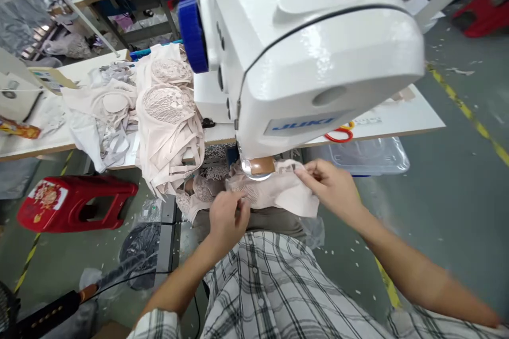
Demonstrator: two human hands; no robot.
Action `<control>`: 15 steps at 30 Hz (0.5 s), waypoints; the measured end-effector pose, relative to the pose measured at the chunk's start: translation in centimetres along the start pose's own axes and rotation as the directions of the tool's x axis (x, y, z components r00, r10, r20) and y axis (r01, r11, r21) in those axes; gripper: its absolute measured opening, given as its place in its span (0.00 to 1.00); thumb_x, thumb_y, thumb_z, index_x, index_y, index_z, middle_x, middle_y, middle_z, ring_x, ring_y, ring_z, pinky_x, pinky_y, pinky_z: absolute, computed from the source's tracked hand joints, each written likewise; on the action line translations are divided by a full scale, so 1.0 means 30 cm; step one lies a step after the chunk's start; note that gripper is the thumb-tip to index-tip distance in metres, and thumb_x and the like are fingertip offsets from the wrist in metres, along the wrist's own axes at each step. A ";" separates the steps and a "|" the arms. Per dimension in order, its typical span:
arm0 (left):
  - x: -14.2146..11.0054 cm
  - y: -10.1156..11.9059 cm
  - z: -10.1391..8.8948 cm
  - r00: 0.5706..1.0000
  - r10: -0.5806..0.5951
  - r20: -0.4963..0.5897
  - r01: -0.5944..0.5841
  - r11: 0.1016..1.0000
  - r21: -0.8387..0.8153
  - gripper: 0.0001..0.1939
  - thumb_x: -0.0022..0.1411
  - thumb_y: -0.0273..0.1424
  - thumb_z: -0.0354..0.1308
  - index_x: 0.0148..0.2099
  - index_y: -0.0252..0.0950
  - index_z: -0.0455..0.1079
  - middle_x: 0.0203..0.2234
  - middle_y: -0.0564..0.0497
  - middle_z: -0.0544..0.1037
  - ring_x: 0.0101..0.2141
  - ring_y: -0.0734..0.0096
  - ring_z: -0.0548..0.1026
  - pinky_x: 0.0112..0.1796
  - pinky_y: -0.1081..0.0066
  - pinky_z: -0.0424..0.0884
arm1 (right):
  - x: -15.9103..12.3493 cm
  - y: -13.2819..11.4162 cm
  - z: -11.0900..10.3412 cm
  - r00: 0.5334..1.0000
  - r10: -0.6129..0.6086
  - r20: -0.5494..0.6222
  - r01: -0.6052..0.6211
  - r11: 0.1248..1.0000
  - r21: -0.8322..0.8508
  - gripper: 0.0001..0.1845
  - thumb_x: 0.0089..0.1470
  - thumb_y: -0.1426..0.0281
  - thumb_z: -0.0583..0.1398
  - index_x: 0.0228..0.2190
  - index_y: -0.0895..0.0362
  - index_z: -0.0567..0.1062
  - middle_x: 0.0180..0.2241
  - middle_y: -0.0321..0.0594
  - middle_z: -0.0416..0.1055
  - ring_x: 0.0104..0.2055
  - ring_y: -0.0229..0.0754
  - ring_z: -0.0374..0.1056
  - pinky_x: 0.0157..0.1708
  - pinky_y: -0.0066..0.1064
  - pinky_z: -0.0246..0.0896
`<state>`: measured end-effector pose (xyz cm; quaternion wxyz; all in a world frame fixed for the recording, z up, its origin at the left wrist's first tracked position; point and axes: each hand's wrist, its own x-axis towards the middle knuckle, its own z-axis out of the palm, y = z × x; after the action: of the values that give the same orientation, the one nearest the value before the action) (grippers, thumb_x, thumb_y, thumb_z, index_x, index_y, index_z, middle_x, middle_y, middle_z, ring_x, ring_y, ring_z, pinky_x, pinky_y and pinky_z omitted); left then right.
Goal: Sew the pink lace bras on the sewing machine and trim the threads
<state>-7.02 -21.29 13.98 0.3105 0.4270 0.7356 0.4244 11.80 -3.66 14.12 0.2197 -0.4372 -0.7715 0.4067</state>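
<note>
A white sewing machine [334, 69] fills the middle of the view. Below its head lies a pale pink bra [286, 190], partly hidden by the machine. My right hand [332, 188] pinches the bra's strap edge between thumb and fingers, to the right of the machine head. On the left, my left hand [228, 215] is closed over the lace part of the bra, fingers bent against the fabric. What lies under its fingertips is partly hidden. The needle area is covered by the machine head.
A pile of pale pink bras [169, 116] hangs over the table edge at left, beside white bras [107, 111]. Orange-and-red scissors [341, 133] lie on the table at right, above a clear plastic box [369, 156]. A red stool [75, 204] stands on the left.
</note>
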 end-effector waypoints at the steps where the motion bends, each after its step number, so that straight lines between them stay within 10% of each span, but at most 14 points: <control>1: -0.015 -0.031 0.039 0.996 -0.031 0.087 0.044 0.987 -0.153 0.24 0.64 0.48 0.56 0.53 0.35 0.71 0.33 0.44 0.77 0.37 0.62 0.75 0.44 0.60 0.70 | -0.002 -0.004 -0.002 0.988 0.154 0.011 -0.153 0.968 0.201 0.16 0.55 0.55 0.63 0.27 0.55 0.72 0.22 0.35 0.71 0.23 0.37 0.64 0.22 0.28 0.55; 5: -0.057 -0.062 0.193 0.847 -0.028 0.530 0.455 0.554 -0.697 0.54 0.55 0.65 0.52 0.73 0.43 0.40 0.50 0.39 0.76 0.46 0.55 0.77 0.48 0.55 0.71 | -0.050 -0.072 0.054 0.855 0.357 0.377 -0.504 0.395 0.768 0.18 0.45 0.56 0.68 0.29 0.56 0.71 0.25 0.32 0.71 0.25 0.34 0.65 0.25 0.27 0.62; 8: -0.090 -0.005 0.219 0.911 0.018 0.413 0.374 0.390 -0.841 0.60 0.47 0.72 0.47 0.74 0.50 0.33 0.65 0.42 0.63 0.60 0.46 0.67 0.55 0.51 0.67 | -0.098 -0.152 0.074 0.807 0.217 0.550 -0.588 0.209 0.781 0.18 0.45 0.58 0.69 0.32 0.56 0.72 0.27 0.34 0.72 0.27 0.35 0.68 0.27 0.27 0.65; 11: -0.097 0.056 0.159 0.975 0.187 0.119 -0.023 0.621 -0.784 0.52 0.51 0.72 0.41 0.72 0.60 0.33 0.70 0.52 0.53 0.65 0.46 0.60 0.57 0.48 0.66 | -0.112 -0.218 0.040 0.816 0.038 0.577 -0.555 0.335 0.762 0.18 0.52 0.55 0.65 0.36 0.55 0.71 0.29 0.35 0.71 0.28 0.35 0.68 0.26 0.27 0.64; 15: -0.024 0.083 0.057 0.803 0.574 -0.156 -0.595 0.778 -0.201 0.44 0.60 0.65 0.41 0.72 0.59 0.35 0.71 0.50 0.46 0.66 0.45 0.59 0.56 0.43 0.67 | -0.033 -0.242 0.012 0.958 -0.096 0.270 -0.107 0.753 0.650 0.12 0.60 0.58 0.59 0.37 0.55 0.72 0.35 0.38 0.69 0.32 0.37 0.65 0.29 0.29 0.61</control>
<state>-4.40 -20.65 15.50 0.1806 0.5747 0.5223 0.6035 8.44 -6.74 19.89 0.2441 -0.2704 -0.6011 0.7113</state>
